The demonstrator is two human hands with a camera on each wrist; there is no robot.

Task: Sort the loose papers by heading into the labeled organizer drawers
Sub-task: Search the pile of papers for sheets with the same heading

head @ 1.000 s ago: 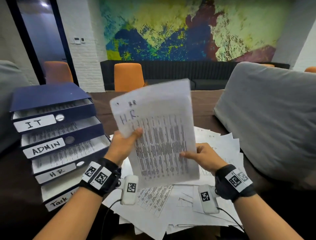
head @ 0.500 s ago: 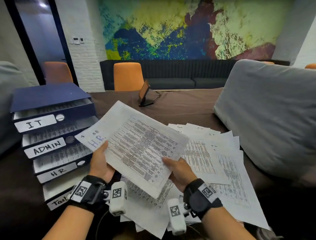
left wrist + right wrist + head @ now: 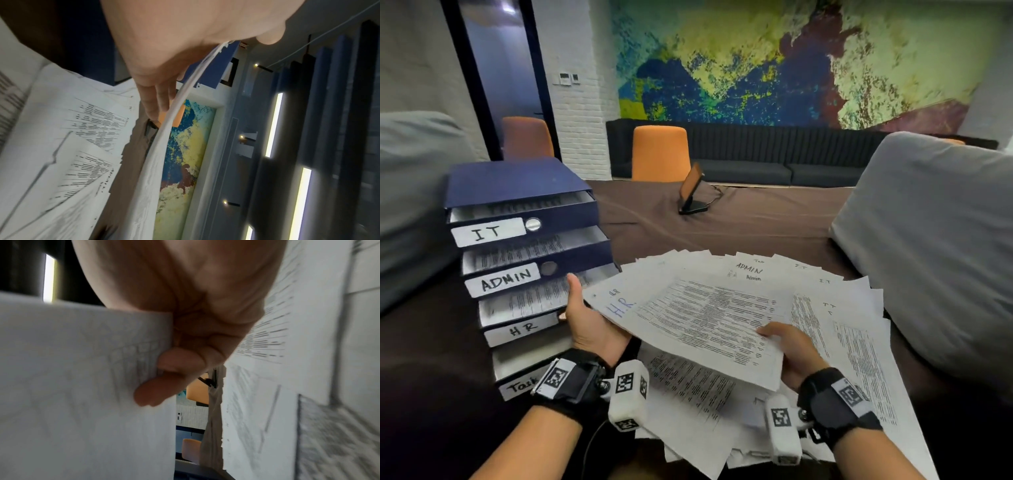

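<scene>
Two hands share one sheet: the left hand [image 3: 589, 322] has a grip on the H.R. paper [image 3: 698, 318] at its heading end, thumb on top and fingers beneath, while the right hand [image 3: 791, 349] pinches the opposite corner. The sheet hangs just above the heap, its heading end at about nine o'clock, right beside the open HR drawer [image 3: 517, 318] of the blue organizer [image 3: 517, 185]. All four drawers stand pulled out; IT, ADMIN and HR already show printed sheets (the bottom one's label reads partly as "Task"). Plenty remains, judging by the loose papers [image 3: 852, 329] fanned across the bench [image 3: 756, 222] from twelve to four o'clock, headings ADMIN and IT among them.
</scene>
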